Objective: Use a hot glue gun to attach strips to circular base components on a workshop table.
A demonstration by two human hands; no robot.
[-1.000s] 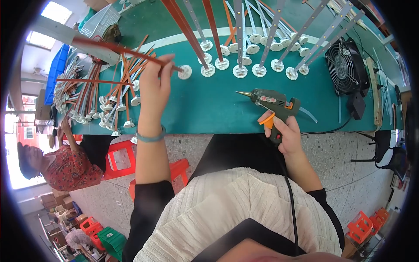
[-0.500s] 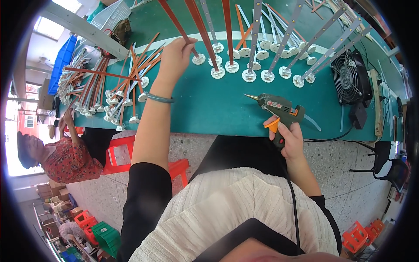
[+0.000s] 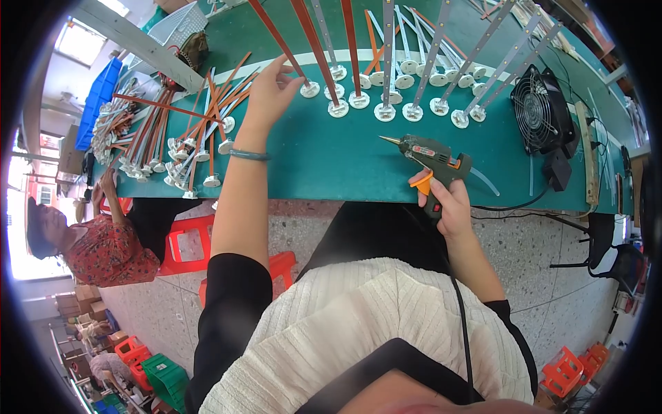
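My right hand grips a dark green hot glue gun by its handle, fingers at the orange trigger. Its metal nozzle points left over the table. At the back left, my left hand is raised with fingers apart, right beside a brown strip standing on a round white base. Whether a fingertip still touches the strip is hard to see. To its right stand several more upright strips, brown ones and grey ones with small LEDs, each on a white round base.
Loose strips with white bases lie piled on the green table at left. A black fan stands at right, near a black adapter and cables. Another person sits at the left by red stools.
My left hand has loosened from the brown strip, its fingers now spread beside it. The strip stays upright. The glue gun remains in my right hand, and the whole view has shifted slightly.
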